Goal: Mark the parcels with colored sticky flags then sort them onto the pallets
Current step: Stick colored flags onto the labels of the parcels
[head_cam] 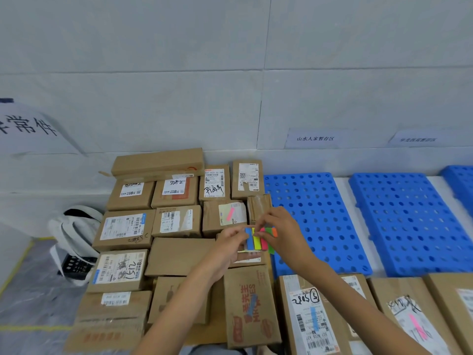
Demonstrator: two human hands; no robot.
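I'm in the marking step. My left hand (230,238) grips the pad of sticky flags (252,242) at its blue edge, above the stacked parcels (176,254), while my right hand (280,230) pinches at the yellow and pink strips. Next, I judge, one flag must peel cleanly and go onto an unflagged parcel. The blue pallets (314,213) lie just beside, to the right.

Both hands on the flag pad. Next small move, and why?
Probably peel one flag free with the right hand while the left hand steadies. Both hands already pinch the flag pad, and the plain box just beside them shows no flag yet.
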